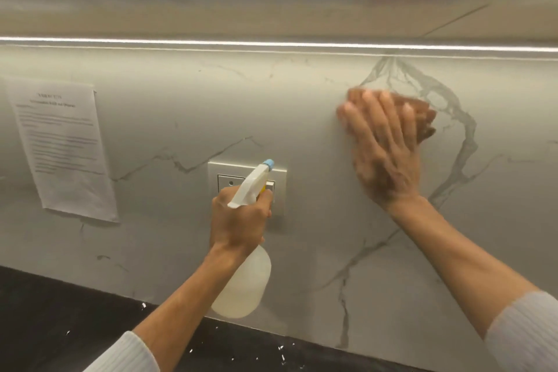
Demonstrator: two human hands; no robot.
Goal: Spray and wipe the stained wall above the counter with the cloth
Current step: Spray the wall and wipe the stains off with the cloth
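Note:
My right hand (382, 142) presses flat against the marble-veined wall (317, 118), fingers spread and blurred by motion. Under its fingers lies an orange-brown cloth (424, 119), mostly hidden, with only its right edge showing. My left hand (240, 222) grips the neck of a translucent white spray bottle (246, 284) with a blue nozzle tip (268, 164). The bottle is held upright in front of the wall, its nozzle pointing up and to the right.
A white wall socket plate (279, 190) sits right behind the bottle. A printed paper sheet (62, 145) is stuck to the wall at left. The black counter (60, 320), flecked with white bits, runs along the bottom. A light strip (271, 45) glows under the cabinet above.

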